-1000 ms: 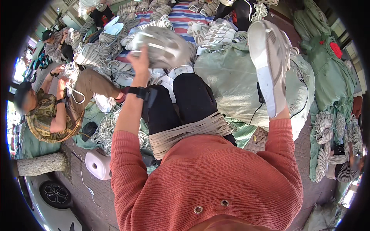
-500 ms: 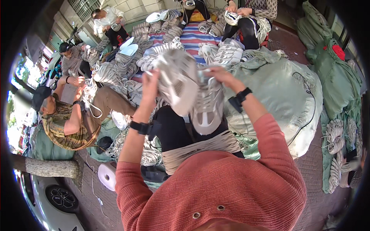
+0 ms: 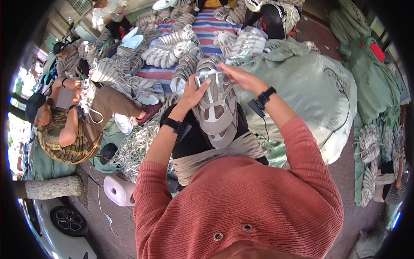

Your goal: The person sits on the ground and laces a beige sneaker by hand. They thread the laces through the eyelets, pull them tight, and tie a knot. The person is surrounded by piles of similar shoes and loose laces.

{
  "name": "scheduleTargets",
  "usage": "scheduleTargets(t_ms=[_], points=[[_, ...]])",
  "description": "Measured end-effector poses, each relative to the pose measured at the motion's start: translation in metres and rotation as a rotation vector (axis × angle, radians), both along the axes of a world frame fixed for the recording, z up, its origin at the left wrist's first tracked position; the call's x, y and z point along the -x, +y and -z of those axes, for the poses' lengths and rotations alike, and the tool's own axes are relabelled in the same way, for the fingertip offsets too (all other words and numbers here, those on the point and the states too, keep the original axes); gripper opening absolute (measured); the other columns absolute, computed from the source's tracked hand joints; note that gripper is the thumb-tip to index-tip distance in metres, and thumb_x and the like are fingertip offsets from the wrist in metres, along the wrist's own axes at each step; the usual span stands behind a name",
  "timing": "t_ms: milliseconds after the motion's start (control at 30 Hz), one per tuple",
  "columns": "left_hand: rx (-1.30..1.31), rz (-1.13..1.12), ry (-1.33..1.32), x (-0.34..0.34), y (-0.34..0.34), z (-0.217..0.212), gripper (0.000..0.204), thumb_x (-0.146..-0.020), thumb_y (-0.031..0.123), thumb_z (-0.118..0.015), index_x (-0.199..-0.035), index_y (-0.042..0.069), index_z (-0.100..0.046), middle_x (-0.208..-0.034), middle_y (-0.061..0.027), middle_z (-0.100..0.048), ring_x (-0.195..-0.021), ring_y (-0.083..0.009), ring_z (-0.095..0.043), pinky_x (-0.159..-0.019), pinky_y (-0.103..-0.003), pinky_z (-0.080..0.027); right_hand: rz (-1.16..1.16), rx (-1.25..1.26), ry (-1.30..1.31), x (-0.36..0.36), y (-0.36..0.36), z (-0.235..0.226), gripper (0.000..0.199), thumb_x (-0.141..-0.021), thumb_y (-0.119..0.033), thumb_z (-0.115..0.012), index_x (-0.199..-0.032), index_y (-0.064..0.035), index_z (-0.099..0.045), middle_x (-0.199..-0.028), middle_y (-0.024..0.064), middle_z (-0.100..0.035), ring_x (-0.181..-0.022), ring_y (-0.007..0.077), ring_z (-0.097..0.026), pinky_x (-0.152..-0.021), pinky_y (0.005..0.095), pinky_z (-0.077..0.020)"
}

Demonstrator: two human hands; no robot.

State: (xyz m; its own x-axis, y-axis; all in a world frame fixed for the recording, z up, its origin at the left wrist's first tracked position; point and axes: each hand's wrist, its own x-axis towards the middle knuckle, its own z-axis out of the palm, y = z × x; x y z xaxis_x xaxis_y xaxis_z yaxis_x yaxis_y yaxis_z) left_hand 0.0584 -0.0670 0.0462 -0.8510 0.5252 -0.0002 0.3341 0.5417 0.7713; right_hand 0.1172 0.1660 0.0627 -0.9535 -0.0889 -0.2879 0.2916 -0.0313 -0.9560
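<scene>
Over my lap lies a grey mesh shoe upper (image 3: 214,113), its toe pointing toward me. The toe of a second shoe upper (image 3: 224,139) shows from beneath it. My left hand (image 3: 192,92) is closed on the near-left side of the top upper, thumb lying across its surface. At the far right end of that upper, my right hand (image 3: 242,79) has its fingers stretched out, the tips at the edge. Whether those fingertips press on the upper is hard to see. A beige cloth band (image 3: 220,155) crosses my lap.
Stacked shoe uppers (image 3: 170,52) cover a striped sheet (image 3: 207,34) ahead. A large pale green sack (image 3: 302,103) stands at my right. Left of me, a seated person (image 3: 64,129) handles white laces, beside a heap of laces (image 3: 138,149) and a white roll (image 3: 118,190).
The two uppers, held apart in my two hands before, now lie one over the other on my lap. My right hand has loosened from its upper. The view has shifted slightly.
</scene>
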Motion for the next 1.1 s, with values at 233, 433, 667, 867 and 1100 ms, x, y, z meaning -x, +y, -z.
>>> scheduleTargets(t_ms=[233,433,667,867,1100], points=[[0.349,0.045,0.458,-0.073,-0.001,0.005,0.122,-0.072,0.072,-0.062,-0.145,-0.011,-0.011,-0.136,-0.0375,-0.035,-0.130,-0.0490,-0.035,-0.110,-0.052,-0.026,-0.094,-0.274,0.431,0.011,-0.010,0.042,0.048,-0.100,-0.040,-0.041,-0.135,-0.0086,-0.052,-0.142,0.0051,-0.048,-0.130,0.0179,-0.041,-0.108,0.0295,-0.0295],[0.543,0.104,0.614,-0.113,-0.005,0.032,0.126,-0.074,0.077,-0.054,-0.141,-0.019,-0.007,-0.141,-0.0416,-0.027,-0.136,-0.0470,-0.028,-0.115,-0.050,-0.016,-0.039,-0.345,0.434,0.000,-0.023,0.061,0.043,-0.100,-0.036,-0.040,-0.131,-0.0104,-0.056,-0.138,0.0049,-0.051,-0.127,0.0179,-0.046,-0.106,0.0301,-0.0336],[0.551,0.096,0.741,-0.126,-0.003,0.027,0.123,-0.074,0.076,-0.053,-0.136,-0.024,-0.019,-0.137,-0.0383,-0.037,-0.131,-0.0437,-0.038,-0.112,-0.057,-0.018,-0.078,-0.247,0.563,-0.007,-0.020,0.068,0.045,-0.101,-0.034,-0.040,-0.130,-0.0022,-0.056,-0.136,0.0085,-0.054,-0.128,0.0198,-0.046,-0.109,0.0304,-0.0313],[0.164,0.411,0.746,-0.147,-0.028,-0.029,0.030,-0.068,0.027,-0.077,-0.080,0.007,-0.058,-0.086,-0.0117,-0.052,-0.082,-0.0318,-0.052,-0.069,-0.043,-0.042,0.016,-0.349,0.523,0.002,-0.020,0.084,0.046,-0.101,-0.033,-0.033,-0.126,-0.0035,-0.057,-0.132,0.0154,-0.056,-0.126,0.0276,-0.049,-0.107,0.0344,-0.0332],[0.224,0.912,0.613,-0.155,-0.066,0.021,0.015,-0.074,0.017,-0.061,-0.085,0.008,-0.055,-0.079,-0.0065,-0.054,-0.073,-0.0239,-0.058,-0.064,-0.036,-0.047,0.074,-0.455,0.486,0.020,-0.018,0.105,0.046,-0.100,-0.035,-0.035,-0.127,-0.0035,-0.056,-0.129,0.0157,-0.057,-0.122,0.0304,-0.051,-0.104,0.0367,-0.0370]])
